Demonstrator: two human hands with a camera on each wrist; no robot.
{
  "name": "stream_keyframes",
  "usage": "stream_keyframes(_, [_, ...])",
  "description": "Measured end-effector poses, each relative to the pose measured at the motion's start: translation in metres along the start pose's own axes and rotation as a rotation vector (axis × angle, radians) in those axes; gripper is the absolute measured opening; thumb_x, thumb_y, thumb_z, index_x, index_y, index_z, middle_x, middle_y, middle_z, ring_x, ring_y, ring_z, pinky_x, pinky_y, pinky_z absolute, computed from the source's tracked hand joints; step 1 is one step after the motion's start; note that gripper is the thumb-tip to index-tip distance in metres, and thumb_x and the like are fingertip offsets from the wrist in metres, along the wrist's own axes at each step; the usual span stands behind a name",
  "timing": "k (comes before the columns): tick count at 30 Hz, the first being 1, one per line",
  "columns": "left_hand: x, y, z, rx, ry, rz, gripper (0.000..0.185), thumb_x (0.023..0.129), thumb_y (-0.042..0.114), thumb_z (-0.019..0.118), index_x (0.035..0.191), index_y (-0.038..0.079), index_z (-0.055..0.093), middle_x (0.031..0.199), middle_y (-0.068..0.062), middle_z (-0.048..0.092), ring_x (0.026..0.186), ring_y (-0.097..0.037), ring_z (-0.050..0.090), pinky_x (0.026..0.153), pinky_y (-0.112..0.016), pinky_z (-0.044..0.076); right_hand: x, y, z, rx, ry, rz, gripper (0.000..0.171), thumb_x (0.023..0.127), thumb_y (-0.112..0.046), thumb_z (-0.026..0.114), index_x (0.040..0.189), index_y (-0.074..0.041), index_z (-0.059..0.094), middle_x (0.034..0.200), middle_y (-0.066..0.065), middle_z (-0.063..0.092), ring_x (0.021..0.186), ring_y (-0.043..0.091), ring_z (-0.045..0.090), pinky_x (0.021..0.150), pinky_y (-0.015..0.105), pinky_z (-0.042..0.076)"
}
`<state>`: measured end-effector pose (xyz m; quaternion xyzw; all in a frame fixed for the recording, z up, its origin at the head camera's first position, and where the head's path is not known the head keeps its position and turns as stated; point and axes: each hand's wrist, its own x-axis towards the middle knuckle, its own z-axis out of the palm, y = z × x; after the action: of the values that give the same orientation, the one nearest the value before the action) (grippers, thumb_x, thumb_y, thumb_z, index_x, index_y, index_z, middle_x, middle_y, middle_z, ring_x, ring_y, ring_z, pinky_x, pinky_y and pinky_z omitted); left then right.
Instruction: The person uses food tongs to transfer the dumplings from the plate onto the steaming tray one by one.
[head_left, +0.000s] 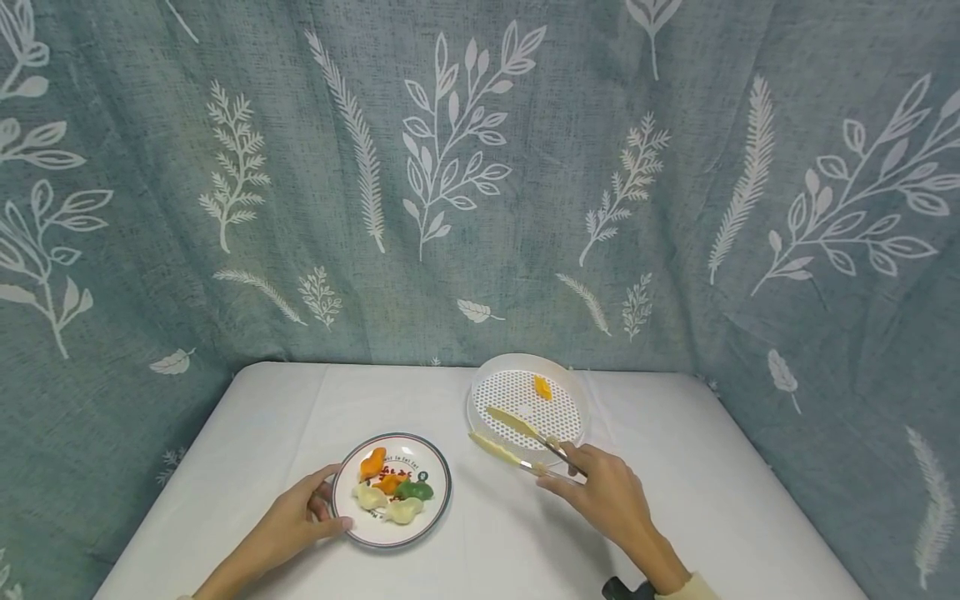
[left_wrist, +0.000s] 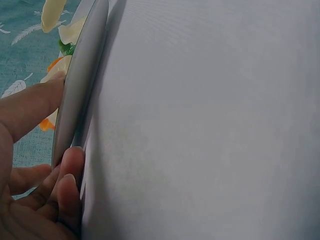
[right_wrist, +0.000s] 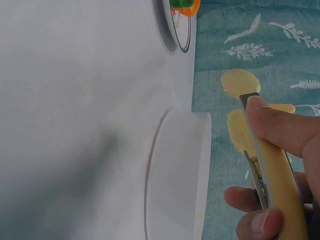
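Blue-green cloth with white leaf prints [head_left: 525,208] hangs beyond a white-covered counter [head_left: 285,417], on which the round plate [head_left: 420,529] serves as landmark. At the plate's left side, your left hand [head_left: 300,512] grips it, thumb on the rim and fingers curled at the edge. On the plate lie two orange dumplings [head_left: 372,463], one green dumpling [head_left: 414,490] and two cream dumplings [head_left: 403,511]. Beyond the plate and to its right stands a white perforated tray [head_left: 510,387]; a yellow dumpling [head_left: 543,387] lies in its half farther from the plate. To the plate's right, your right hand [head_left: 611,492] grasps the tongs [head_left: 517,423], whose spread tips reach over the tray's side nearer the plate.
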<state>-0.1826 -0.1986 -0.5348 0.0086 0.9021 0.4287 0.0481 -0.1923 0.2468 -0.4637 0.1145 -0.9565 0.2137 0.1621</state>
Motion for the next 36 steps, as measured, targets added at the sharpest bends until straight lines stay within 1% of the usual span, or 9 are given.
stream_keyframes(4, [0.000, 0.001, 0.000, 0.006, -0.001, 0.004, 0.097, 0.071, 0.039, 0.094, 0.149, 0.006, 0.049, 0.101, 0.001, 0.062, 0.079, -0.015, 0.053, 0.064, -0.026, 0.046, -0.005, -0.007, 0.004, 0.013, -0.030, -0.016, 0.062, 0.075, -0.056, 0.087, 0.125, -0.022, 0.077, 0.074, -0.017, 0.055, 0.062, 0.005, 0.045, 0.053, 0.025, 0.039])
stream_keyframes(7, [0.000, 0.001, 0.000, 0.018, 0.000, -0.006, 0.097, 0.071, 0.039, 0.094, 0.149, 0.006, 0.049, 0.101, 0.001, 0.062, 0.078, -0.015, 0.052, 0.064, -0.026, 0.046, -0.008, -0.011, 0.007, 0.020, -0.054, -0.023, 0.060, 0.075, -0.056, 0.087, 0.124, -0.024, 0.077, 0.072, -0.018, 0.050, 0.060, 0.003, 0.042, 0.053, 0.024, 0.037])
stream_keyframes(11, [0.000, 0.002, 0.001, 0.028, 0.000, -0.019, 0.097, 0.070, 0.040, 0.095, 0.149, 0.006, 0.049, 0.100, 0.001, 0.062, 0.077, -0.015, 0.052, 0.063, -0.027, 0.045, -0.012, -0.018, 0.009, 0.040, -0.084, -0.024, 0.061, 0.074, -0.057, 0.087, 0.122, -0.019, 0.078, 0.071, -0.016, 0.049, 0.059, 0.001, 0.038, 0.052, 0.023, 0.034])
stream_keyframes(14, [0.000, 0.002, 0.000, 0.033, 0.001, -0.018, 0.097, 0.071, 0.039, 0.094, 0.149, 0.006, 0.049, 0.099, 0.002, 0.061, 0.077, -0.015, 0.052, 0.063, -0.027, 0.045, -0.014, -0.022, 0.011, 0.051, -0.104, -0.026, 0.064, 0.074, -0.059, 0.086, 0.122, -0.017, 0.078, 0.071, -0.013, 0.051, 0.059, 0.001, 0.036, 0.052, 0.023, 0.034])
stream_keyframes(17, [0.000, 0.002, 0.000, 0.034, 0.003, -0.009, 0.096, 0.071, 0.039, 0.094, 0.150, 0.006, 0.049, 0.099, 0.002, 0.062, 0.077, -0.015, 0.052, 0.063, -0.027, 0.045, -0.016, -0.026, 0.015, 0.053, -0.122, -0.040, 0.067, 0.073, -0.060, 0.085, 0.123, -0.017, 0.077, 0.072, -0.012, 0.053, 0.060, 0.001, 0.037, 0.052, 0.022, 0.034])
stream_keyframes(21, [0.000, 0.002, 0.000, 0.040, 0.003, -0.009, 0.097, 0.071, 0.040, 0.094, 0.150, 0.006, 0.049, 0.099, 0.002, 0.062, 0.077, -0.015, 0.052, 0.063, -0.027, 0.045, -0.019, -0.030, 0.020, 0.044, -0.139, -0.083, 0.068, 0.073, -0.062, 0.084, 0.125, -0.019, 0.076, 0.074, -0.013, 0.056, 0.061, 0.001, 0.040, 0.055, 0.022, 0.037])
stream_keyframes(28, [0.001, 0.001, 0.001, 0.039, 0.000, -0.019, 0.098, 0.071, 0.041, 0.094, 0.150, 0.007, 0.048, 0.099, 0.002, 0.061, 0.078, -0.015, 0.051, 0.063, -0.027, 0.045, -0.024, -0.036, 0.027, 0.015, -0.135, -0.154, 0.063, 0.075, -0.062, 0.083, 0.123, -0.021, 0.078, 0.075, -0.016, 0.056, 0.062, 0.000, 0.041, 0.056, 0.022, 0.038])
stream_keyframes(32, [-0.001, 0.001, -0.001, 0.016, -0.002, 0.009, 0.095, 0.072, 0.037, 0.094, 0.149, 0.005, 0.049, 0.100, 0.001, 0.061, 0.078, -0.016, 0.051, 0.062, -0.027, 0.045, -0.025, -0.037, 0.030, -0.005, -0.117, -0.204, 0.060, 0.075, -0.060, 0.083, 0.120, -0.020, 0.079, 0.076, -0.016, 0.058, 0.062, 0.000, 0.042, 0.056, 0.022, 0.039])
stream_keyframes(36, [-0.002, 0.002, -0.002, -0.002, -0.004, 0.030, 0.094, 0.073, 0.034, 0.094, 0.149, 0.003, 0.049, 0.101, 0.000, 0.063, 0.077, -0.016, 0.052, 0.062, -0.026, 0.045, -0.025, -0.038, 0.032, -0.021, -0.124, -0.216, 0.060, 0.077, -0.063, 0.079, 0.118, -0.019, 0.080, 0.074, -0.017, 0.056, 0.062, -0.001, 0.042, 0.056, 0.022, 0.040])
